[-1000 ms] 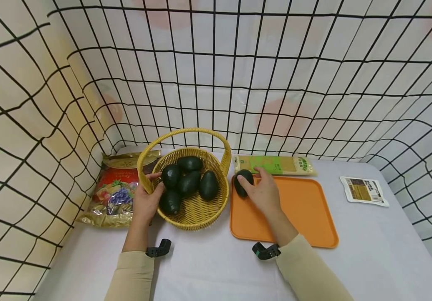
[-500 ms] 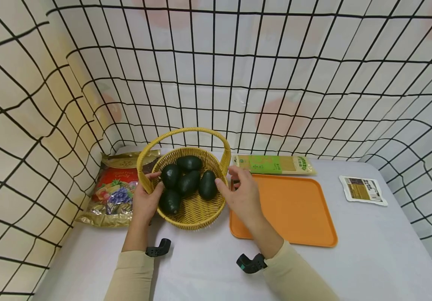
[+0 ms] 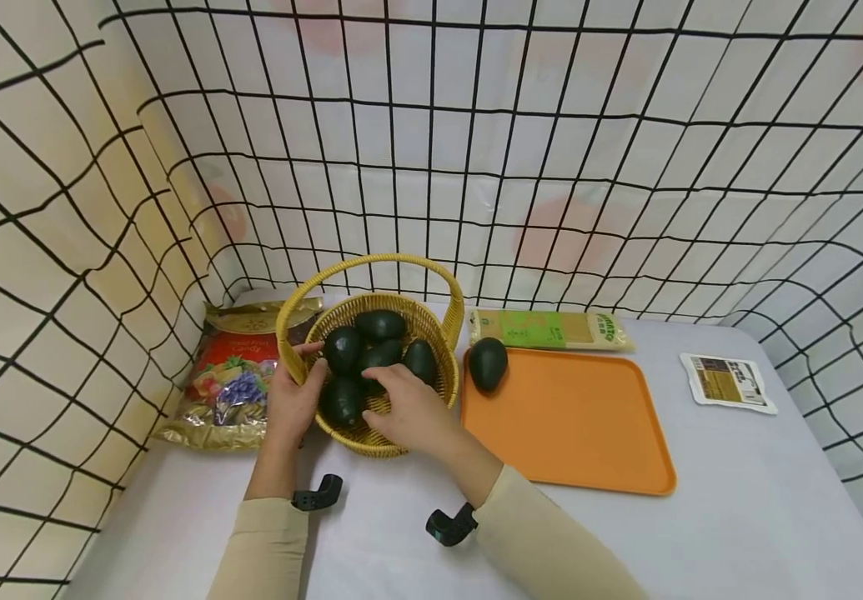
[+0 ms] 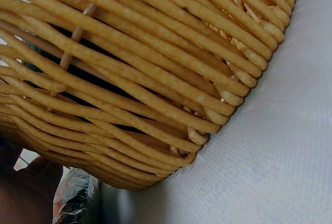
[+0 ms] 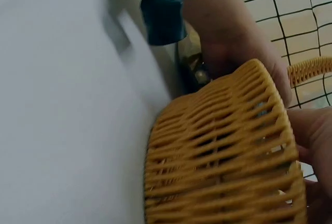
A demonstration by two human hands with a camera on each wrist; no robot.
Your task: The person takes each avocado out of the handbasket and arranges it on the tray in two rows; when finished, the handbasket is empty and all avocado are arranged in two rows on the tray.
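A yellow wicker basket (image 3: 380, 451) with a tall arched handle holds several dark green avocados (image 3: 381, 324). At its left side my left hand (image 3: 292, 408) grips the rim beside the handle's base, thumb over the inner edge. My right hand (image 3: 418, 414) reaches over the front right of the basket, thumb and fingers spread near the front-left avocado (image 3: 342, 402). Another avocado (image 3: 489, 365) lies on the far left corner of an orange tray (image 3: 574, 421). The left wrist view shows the woven basket wall (image 4: 129, 73) up close; the right wrist view shows its outside (image 5: 218, 151).
Left of the basket lies a red and gold candy bag (image 3: 228, 375). A packet of dry noodles (image 3: 551, 329) lies behind the tray, and a small white pouch (image 3: 727, 382) at far right. Black wire grid (image 3: 431, 175) surrounds the table's back and sides.
My right hand has let go of the avocado at the tray's far left corner and moved left into the basket. My left hand has stayed on the basket.
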